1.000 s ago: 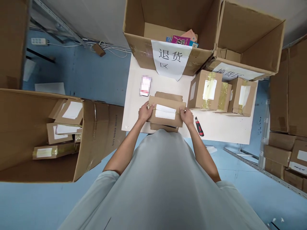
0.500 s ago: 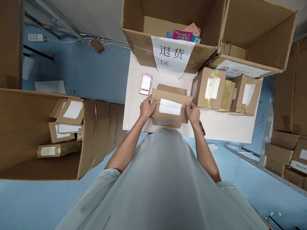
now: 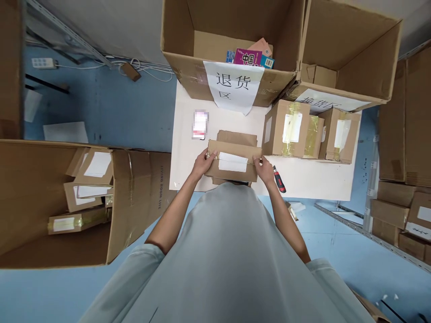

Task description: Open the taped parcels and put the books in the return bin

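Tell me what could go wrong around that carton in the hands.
The right grip is close to the red-and-black tool, apparently a cutter; a sideways move might knock it.
The carton is held near the front edge of the table, so if the left grip slackened, it could slip off.
The phone lies a little beyond the left grip; swinging the carton that way might push it.

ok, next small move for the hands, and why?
Probably ease the held carton open: left hand and right hand grip its opposite ends, its white label looks split across the middle, and the cutter lies on the table.
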The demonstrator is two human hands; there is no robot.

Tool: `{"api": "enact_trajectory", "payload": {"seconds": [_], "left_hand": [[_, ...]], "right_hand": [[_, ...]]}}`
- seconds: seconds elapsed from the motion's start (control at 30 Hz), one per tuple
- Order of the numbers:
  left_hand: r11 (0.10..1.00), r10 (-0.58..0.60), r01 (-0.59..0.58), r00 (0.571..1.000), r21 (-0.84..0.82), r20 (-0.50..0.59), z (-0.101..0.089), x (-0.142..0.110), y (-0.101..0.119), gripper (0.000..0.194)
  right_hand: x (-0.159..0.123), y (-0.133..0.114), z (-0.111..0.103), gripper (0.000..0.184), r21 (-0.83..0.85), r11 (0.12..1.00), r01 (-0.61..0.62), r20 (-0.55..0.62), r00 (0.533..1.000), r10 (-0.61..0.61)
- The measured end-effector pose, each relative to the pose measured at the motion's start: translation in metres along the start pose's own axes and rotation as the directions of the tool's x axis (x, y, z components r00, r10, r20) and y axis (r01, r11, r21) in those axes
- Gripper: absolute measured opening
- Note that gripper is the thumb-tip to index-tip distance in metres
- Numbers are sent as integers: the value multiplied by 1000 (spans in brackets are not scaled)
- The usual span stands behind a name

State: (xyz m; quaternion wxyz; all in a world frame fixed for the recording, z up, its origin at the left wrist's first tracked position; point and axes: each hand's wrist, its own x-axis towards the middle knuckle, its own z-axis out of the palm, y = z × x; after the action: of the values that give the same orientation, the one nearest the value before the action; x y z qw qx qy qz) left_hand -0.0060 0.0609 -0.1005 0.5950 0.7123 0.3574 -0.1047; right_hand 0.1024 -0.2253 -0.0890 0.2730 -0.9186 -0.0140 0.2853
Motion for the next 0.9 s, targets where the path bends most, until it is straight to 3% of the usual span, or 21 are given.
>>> {"api": "enact_trajectory", "payload": {"seconds": [0.17, 0.43, 0.73, 0.9], "left_hand": [[996, 15, -13, 1000, -86, 19, -1, -13, 6, 68], [953, 172, -178, 984, -246, -44, -10, -32, -2, 75], [902, 333, -371, 923, -221, -190, -8, -57, 11, 54], [844, 453, -494, 865, -210, -215, -8, -76, 26, 59]], "right_hand": [[-10, 1, -12, 49, 127, 992, 16, 6, 1000, -17], [-49, 6, -13, 47, 428, 901, 76, -131, 991, -21], [-71, 5, -23, 47, 401, 889, 222, -296, 950, -103], [-86, 8, -28, 45, 414, 852, 320, -404, 903, -142]]}}
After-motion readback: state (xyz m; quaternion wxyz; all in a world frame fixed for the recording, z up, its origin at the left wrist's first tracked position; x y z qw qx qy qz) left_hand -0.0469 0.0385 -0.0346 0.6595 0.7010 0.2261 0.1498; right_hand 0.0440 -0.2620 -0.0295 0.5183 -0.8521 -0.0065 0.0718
